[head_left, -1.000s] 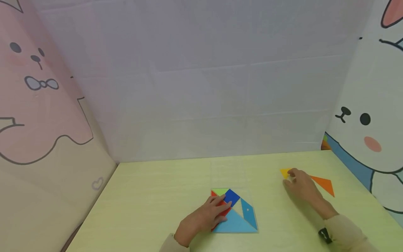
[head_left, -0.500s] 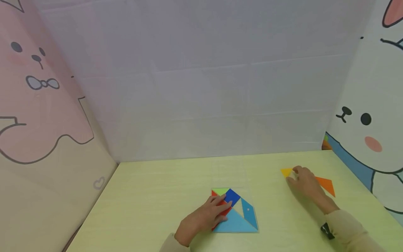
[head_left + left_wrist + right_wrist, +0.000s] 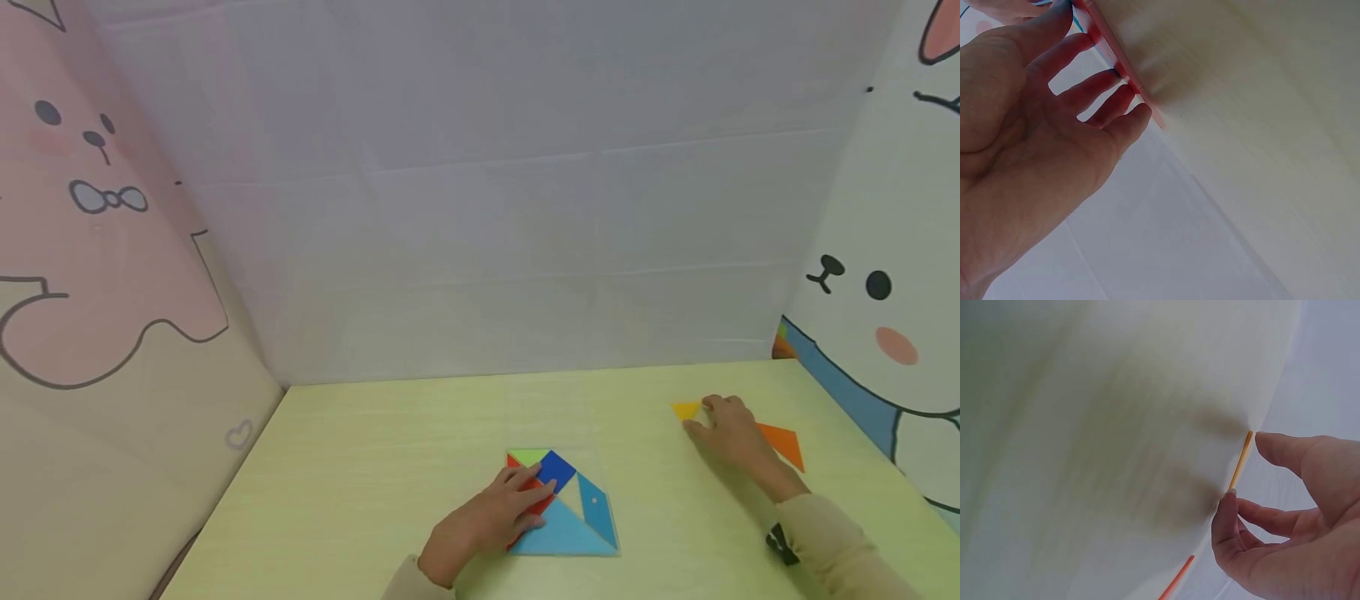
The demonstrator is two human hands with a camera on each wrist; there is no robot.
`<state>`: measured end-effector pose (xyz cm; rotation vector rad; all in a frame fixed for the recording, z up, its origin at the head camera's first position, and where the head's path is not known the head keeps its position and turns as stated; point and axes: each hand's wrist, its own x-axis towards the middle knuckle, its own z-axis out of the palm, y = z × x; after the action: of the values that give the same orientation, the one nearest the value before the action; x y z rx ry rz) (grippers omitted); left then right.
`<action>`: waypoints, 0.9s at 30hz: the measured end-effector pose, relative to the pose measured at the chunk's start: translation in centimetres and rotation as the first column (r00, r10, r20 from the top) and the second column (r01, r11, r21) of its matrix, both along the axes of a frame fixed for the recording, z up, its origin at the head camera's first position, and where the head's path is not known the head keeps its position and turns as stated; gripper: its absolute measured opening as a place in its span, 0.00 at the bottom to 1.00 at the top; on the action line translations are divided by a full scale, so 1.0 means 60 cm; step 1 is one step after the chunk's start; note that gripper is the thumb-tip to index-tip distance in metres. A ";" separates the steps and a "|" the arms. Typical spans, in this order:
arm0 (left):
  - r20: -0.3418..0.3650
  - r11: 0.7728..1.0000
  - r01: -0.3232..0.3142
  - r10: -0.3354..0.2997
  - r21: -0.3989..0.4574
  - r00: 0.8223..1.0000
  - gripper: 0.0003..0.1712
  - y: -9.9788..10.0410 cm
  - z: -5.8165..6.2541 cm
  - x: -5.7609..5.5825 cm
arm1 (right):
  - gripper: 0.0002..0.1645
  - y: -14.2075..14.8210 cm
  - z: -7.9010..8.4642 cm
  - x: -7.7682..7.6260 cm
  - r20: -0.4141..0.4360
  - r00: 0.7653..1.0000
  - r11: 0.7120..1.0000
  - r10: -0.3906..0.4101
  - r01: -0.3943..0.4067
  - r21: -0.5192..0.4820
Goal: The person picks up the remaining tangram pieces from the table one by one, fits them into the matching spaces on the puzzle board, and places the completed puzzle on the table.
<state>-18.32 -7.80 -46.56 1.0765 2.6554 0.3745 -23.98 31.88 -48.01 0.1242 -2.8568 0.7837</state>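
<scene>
My left hand [image 3: 483, 517] rests with spread fingers on the red triangle [image 3: 542, 505] of a tangram in a flat tray [image 3: 572, 497]. A green triangle [image 3: 530, 455], a dark blue square [image 3: 557, 471], a light blue large triangle [image 3: 562, 533] and a blue parallelogram [image 3: 597, 508] lie in it too. A pale gap shows beside the parallelogram. Farther right, my right hand [image 3: 731, 433] pinches a yellow triangle [image 3: 686, 410], partly hidden under it. In the right wrist view, thumb and index finger sit at opposite ends of the yellow triangle [image 3: 1241, 459].
Just right of the right hand lies an orange triangle [image 3: 783, 443], partly covered by that hand. A small black object [image 3: 782, 546] shows beside the right sleeve. The pale yellow table [image 3: 360, 475] ends at a light curtain [image 3: 480, 250], with cartoon-printed cloths at both sides.
The right hand has shifted slightly rightward, uncovering more of the yellow triangle and covering more of the orange one. The left hand stays on the red triangle.
</scene>
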 end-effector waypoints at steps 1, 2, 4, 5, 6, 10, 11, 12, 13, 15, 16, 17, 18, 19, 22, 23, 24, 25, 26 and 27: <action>0.002 1.000 0.001 -0.001 0.002 1.000 0.30 0.000 0.000 0.000 | 0.32 0.001 -0.001 -0.001 0.001 1.000 1.000 0.001 -0.001 0.000; 0.006 1.000 -0.002 0.002 0.004 1.000 0.30 0.000 0.001 0.001 | 0.32 0.003 -0.002 -0.003 0.002 1.000 1.000 0.002 -0.002 0.000; 0.016 1.000 -0.010 0.010 0.007 1.000 0.30 0.001 0.002 0.001 | 0.32 0.005 -0.002 -0.006 0.003 1.000 1.000 0.004 -0.004 -0.005; 0.020 1.000 -0.015 0.015 0.007 1.000 0.30 0.001 0.002 0.001 | 0.32 0.005 -0.002 -0.007 0.004 1.000 1.000 0.005 -0.005 -0.004; 0.022 1.000 -0.019 0.019 0.004 1.000 0.30 0.001 0.003 0.001 | 0.32 0.006 -0.002 -0.008 0.008 1.000 1.000 0.005 -0.005 -0.004; 0.026 0.999 -0.034 0.034 -0.009 0.999 0.30 0.002 0.002 0.000 | 0.33 0.007 -0.001 -0.011 0.020 1.000 1.000 0.009 -0.009 -0.003; 0.026 0.999 -0.035 0.035 -0.012 0.999 0.30 0.002 0.002 -0.001 | 0.33 0.006 -0.001 -0.012 0.024 1.000 1.000 0.009 -0.009 -0.002; 0.027 0.999 -0.037 0.037 -0.013 0.999 0.30 0.002 0.002 -0.001 | 0.32 0.006 -0.001 -0.013 0.027 1.000 1.000 0.010 -0.010 -0.002; 0.029 0.999 -0.039 0.040 -0.013 0.999 0.30 0.002 0.001 -0.001 | 0.32 0.006 0.000 -0.013 0.029 1.000 1.000 0.010 -0.010 -0.002; 0.029 0.999 -0.042 0.042 -0.017 0.999 0.30 0.002 0.002 -0.001 | 0.32 0.006 0.002 -0.013 0.030 0.999 1.000 0.014 -0.014 -0.002; 0.028 0.999 -0.042 0.043 -0.018 0.999 0.30 0.002 0.002 -0.001 | 0.32 0.005 0.003 -0.013 0.032 0.999 1.000 0.017 -0.017 -0.002; 0.026 0.999 -0.041 0.041 -0.019 0.999 0.30 0.002 0.002 -0.001 | 0.32 0.005 0.004 -0.012 0.034 0.999 1.000 0.020 -0.020 -0.002; 0.025 0.999 -0.040 0.041 -0.019 0.999 0.30 0.002 0.003 -0.001 | 0.31 0.005 0.005 -0.012 0.036 0.999 1.000 0.023 -0.022 -0.005; 0.024 0.999 -0.039 0.040 -0.019 0.999 0.30 0.002 0.003 0.000 | 0.32 0.005 0.006 -0.012 0.038 0.999 1.000 0.026 -0.026 -0.006; 0.023 0.999 -0.038 0.038 -0.015 0.999 0.30 0.001 0.003 0.000 | 0.31 0.005 0.006 -0.011 0.040 0.999 0.999 0.034 -0.033 -0.013; 0.023 0.999 -0.038 0.038 -0.015 0.999 0.30 0.001 0.003 0.000 | 0.31 0.006 0.005 -0.012 0.040 0.999 0.999 0.033 -0.032 -0.017; 0.025 0.999 -0.038 0.038 -0.014 0.999 0.30 0.001 0.002 0.000 | 0.31 0.006 0.004 -0.012 0.038 0.999 0.999 0.032 -0.031 -0.023; 0.026 0.999 -0.039 0.039 -0.013 0.999 0.30 0.001 0.002 0.000 | 0.31 0.006 0.003 -0.012 0.037 0.999 0.999 0.029 -0.028 -0.026; 0.024 0.999 -0.039 0.039 -0.013 0.999 0.30 0.001 0.001 0.000 | 0.32 0.007 0.002 -0.012 0.038 0.999 0.999 0.025 -0.024 -0.031; 0.021 0.999 -0.036 0.037 -0.014 0.999 0.30 0.001 0.001 0.000 | 0.32 0.007 0.002 -0.012 0.040 0.999 0.999 0.021 -0.020 -0.038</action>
<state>-18.34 -7.76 -46.52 1.0157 2.6586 0.3721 -24.70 32.28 -47.90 0.1345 -2.8807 0.8528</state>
